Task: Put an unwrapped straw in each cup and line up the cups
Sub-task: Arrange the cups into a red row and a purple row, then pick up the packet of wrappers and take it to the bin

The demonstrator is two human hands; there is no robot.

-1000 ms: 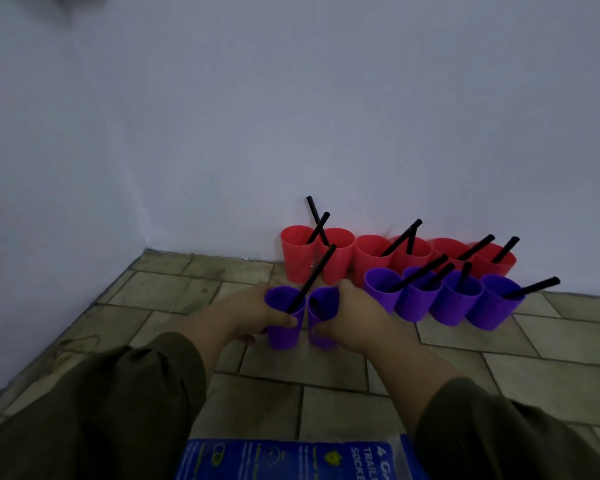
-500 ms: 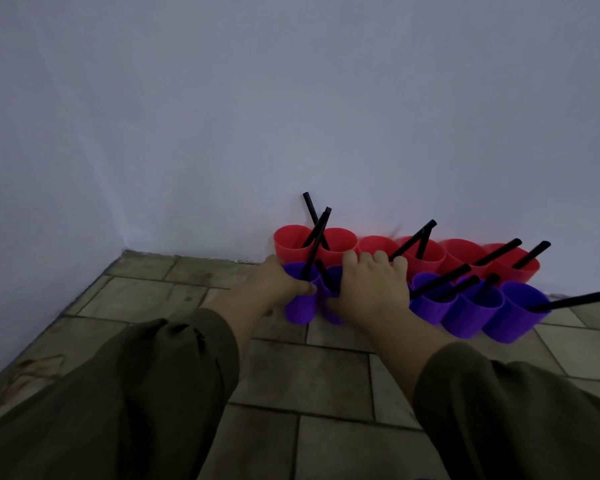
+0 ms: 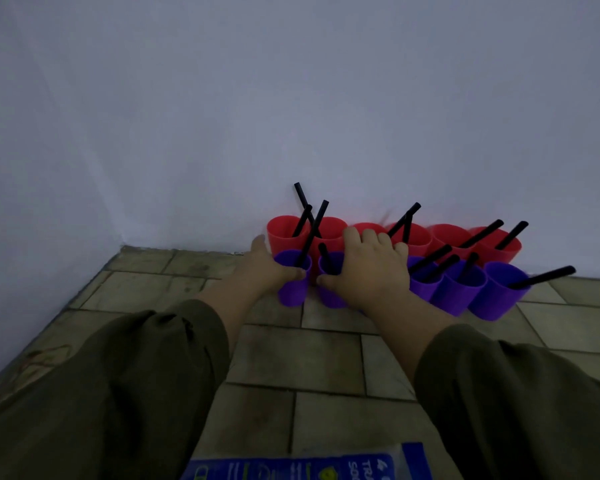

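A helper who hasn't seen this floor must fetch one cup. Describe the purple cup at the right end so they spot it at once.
Against the foot of the white wall stand two rows of cups, red behind, purple in front. Take the purple cup at the front row's right end. Its black straw lies nearly flat, pointing right, while its neighbours' straws lean more steeply.

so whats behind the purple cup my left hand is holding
A red cup with a black straw in it stands right behind the purple cup, against the wall. Its lower part is hidden by the purple cup and the left hand.
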